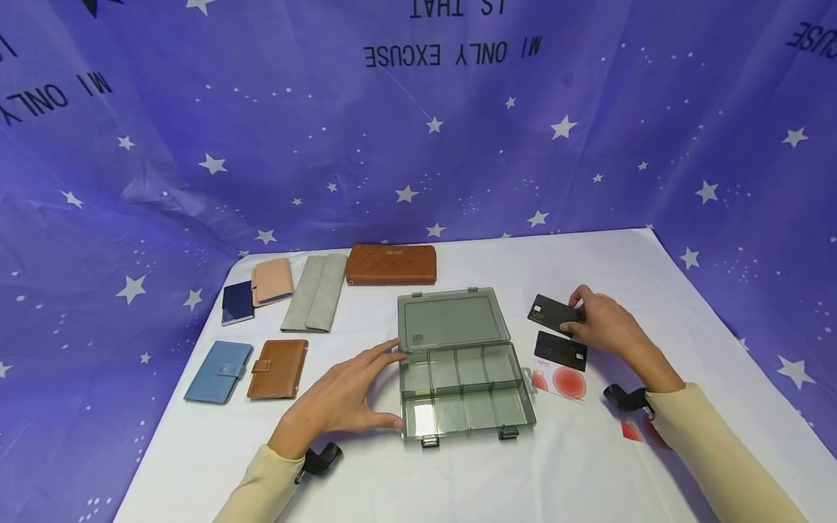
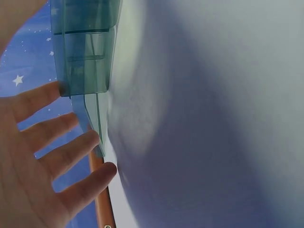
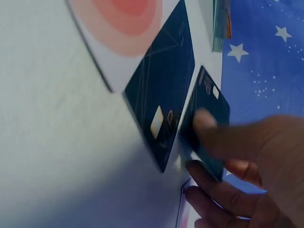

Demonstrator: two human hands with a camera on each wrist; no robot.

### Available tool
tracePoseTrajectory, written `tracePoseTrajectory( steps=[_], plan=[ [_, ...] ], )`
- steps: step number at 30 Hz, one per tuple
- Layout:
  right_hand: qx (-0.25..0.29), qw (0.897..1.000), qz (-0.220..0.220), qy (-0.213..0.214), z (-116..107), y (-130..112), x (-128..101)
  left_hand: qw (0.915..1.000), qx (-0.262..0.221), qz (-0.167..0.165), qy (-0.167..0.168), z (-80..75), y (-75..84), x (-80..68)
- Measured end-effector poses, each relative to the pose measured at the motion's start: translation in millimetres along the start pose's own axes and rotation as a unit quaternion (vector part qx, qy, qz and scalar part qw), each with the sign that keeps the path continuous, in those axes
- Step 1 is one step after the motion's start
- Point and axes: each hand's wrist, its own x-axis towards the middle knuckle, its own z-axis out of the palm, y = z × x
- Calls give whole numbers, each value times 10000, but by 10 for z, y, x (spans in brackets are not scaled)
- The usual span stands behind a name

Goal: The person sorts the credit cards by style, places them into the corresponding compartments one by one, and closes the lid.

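A dark translucent compartment box (image 1: 467, 392) stands on the white table with its lid (image 1: 453, 319) folded back. My left hand (image 1: 343, 392) is spread at the box's left side, fingertips and thumb at its edge; the left wrist view has its straight fingers (image 2: 71, 154) beside the green-tinted wall. Between thumb and fingers, my right hand (image 1: 608, 323) pinches a black VIP card (image 1: 549, 312) with a chip, tilted up in the right wrist view (image 3: 211, 107). Just below lies a second black card (image 1: 561, 351), partly over a white card with red circles (image 1: 567, 383).
Another red-patterned card (image 1: 632, 430) lies under the right forearm. To the left are a blue wallet (image 1: 219, 372), a brown wallet (image 1: 280, 369), a navy booklet (image 1: 237, 303), a peach wallet (image 1: 272, 282) and a grey wallet (image 1: 315, 294). Behind the box sits a brown zip wallet (image 1: 391, 264).
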Motion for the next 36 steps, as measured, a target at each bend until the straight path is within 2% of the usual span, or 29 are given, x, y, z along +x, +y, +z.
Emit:
tracePoseTrajectory(
  steps=[4, 7, 11, 14, 16, 20, 26, 30, 36],
  plan=[
    [-10, 9995, 186, 266, -48, -86, -38, 10000, 7, 13, 26, 7, -38, 47],
    [65, 9969, 59, 783, -91, -251, -97, 10000, -24, 12, 9, 16, -55, 56],
    [282, 9865, -448, 1550, -114, -608, -153, 10000, -86, -10, 20, 40, -76, 39],
    [500, 9772, -971, 1821, -71, -914, -181, 9999, -156, -41, 17, 53, -86, 38],
    [621, 9741, -1276, 1759, -14, -1113, -202, 9998, -212, -58, 12, 58, -92, 42],
    [760, 9738, -1691, 1316, 177, -1450, -225, 9995, -287, -108, 10, 65, -98, 40],
    [564, 9738, -2061, 776, 502, -1736, -236, 9991, -382, -167, -6, 80, -92, 25],
    [390, 9713, -2214, 773, 637, -1819, -227, 9991, -379, -201, -23, 81, -83, 22],
    [84, 9616, -2548, 1019, 754, -1855, -203, 9991, -368, -190, -36, 80, -84, 17]
  ],
)
